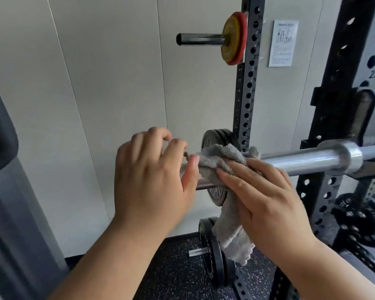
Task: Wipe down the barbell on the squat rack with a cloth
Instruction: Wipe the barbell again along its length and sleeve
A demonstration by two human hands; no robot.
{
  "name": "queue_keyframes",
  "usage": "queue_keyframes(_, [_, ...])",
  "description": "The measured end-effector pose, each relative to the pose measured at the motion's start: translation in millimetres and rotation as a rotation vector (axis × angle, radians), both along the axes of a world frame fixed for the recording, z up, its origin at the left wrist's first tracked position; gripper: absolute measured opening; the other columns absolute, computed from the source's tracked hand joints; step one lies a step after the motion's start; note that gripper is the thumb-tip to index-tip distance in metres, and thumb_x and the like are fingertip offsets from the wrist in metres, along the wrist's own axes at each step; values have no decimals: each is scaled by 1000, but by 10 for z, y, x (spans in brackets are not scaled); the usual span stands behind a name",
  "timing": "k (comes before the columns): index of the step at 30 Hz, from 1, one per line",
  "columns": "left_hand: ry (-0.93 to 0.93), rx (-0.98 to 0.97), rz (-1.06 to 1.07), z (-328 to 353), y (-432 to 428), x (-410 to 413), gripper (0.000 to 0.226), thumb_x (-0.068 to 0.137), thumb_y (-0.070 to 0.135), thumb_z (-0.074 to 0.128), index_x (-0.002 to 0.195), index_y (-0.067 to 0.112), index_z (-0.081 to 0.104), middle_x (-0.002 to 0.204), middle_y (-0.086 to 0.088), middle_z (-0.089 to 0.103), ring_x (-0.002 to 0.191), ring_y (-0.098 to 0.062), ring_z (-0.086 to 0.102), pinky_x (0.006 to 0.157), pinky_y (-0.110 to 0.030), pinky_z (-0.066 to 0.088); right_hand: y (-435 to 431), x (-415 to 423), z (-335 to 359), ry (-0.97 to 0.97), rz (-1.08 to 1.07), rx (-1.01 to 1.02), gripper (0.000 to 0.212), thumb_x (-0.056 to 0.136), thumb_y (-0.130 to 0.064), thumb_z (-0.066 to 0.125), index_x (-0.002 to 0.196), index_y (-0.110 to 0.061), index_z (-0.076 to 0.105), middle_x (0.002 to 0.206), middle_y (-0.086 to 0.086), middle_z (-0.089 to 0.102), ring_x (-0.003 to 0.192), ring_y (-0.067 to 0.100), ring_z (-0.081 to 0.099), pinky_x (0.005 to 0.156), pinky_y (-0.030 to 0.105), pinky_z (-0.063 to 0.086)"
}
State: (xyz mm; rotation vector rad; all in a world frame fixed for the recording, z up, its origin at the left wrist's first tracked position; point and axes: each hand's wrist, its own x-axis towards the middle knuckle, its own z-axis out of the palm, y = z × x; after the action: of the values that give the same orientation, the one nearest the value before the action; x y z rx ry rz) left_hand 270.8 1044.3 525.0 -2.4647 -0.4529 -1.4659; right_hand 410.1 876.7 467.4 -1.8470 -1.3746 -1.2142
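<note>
Barbell (307, 160): chrome sleeve lies level across the squat rack (249, 83), collar at the right; its free end reaches left and is covered by the left hand.
Cloth (217, 162): grey towelling, draped over the sleeve near its free end; the loose tail hangs below the bar, in front of the right wrist.
Left hand (149, 176): at the bar's end, just left of the cloth. Fingers curled loosely above the bar, thumb straight along the cloth's edge. A scrap of cloth shows at the forefinger; whether it is pinched cannot be told.
Right hand (268, 198): fingers (232, 169) straight and spread, pressing the cloth flat against the sleeve from the near side.
Black plates (217, 138): on a rack peg directly behind the cloth.
Yellow and red plates (234, 37): on an upper peg.
Wall notice (283, 43): paper sheet, right of the upright.
Floor mat (178, 267): dark, speckled.
</note>
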Motion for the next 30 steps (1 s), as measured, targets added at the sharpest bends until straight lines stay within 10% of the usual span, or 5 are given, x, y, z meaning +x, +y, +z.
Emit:
queue_keyframes(7, [226,-83,191,-54,-157,263,48,101,54,30,68,24,47,60,-2,56,57,-33,54,60,-37,32,-354,417,129,224,-181,81,45,99,-20,51,141,-16,66,144,0,65,140,33,52,124,53,34])
queue_keyframes(15, [103,-70,194,-304,-275,155,43,98,51,46,108,15,68,97,-5,67,91,-38,59,83,-50,41,-431,432,-7,20,-142,-108,57,100,-34,61,156,-27,51,159,-3,52,148,28,47,129,53,26])
queue_keyframes(22, [55,-154,110,-105,-640,506,37,95,50,47,91,17,64,91,-4,63,85,-37,59,77,-48,43,-617,626,-48,140,-241,-113,61,105,-45,44,162,-23,40,167,7,41,156,46,28,126,71,15])
queue_keyframes(30, [295,-84,252,-62,-994,1105,50,102,47,27,84,20,65,76,-2,68,70,-34,63,67,-41,41,-957,932,-26,139,-246,2,66,96,-30,42,160,-18,44,166,9,42,158,38,29,132,55,10])
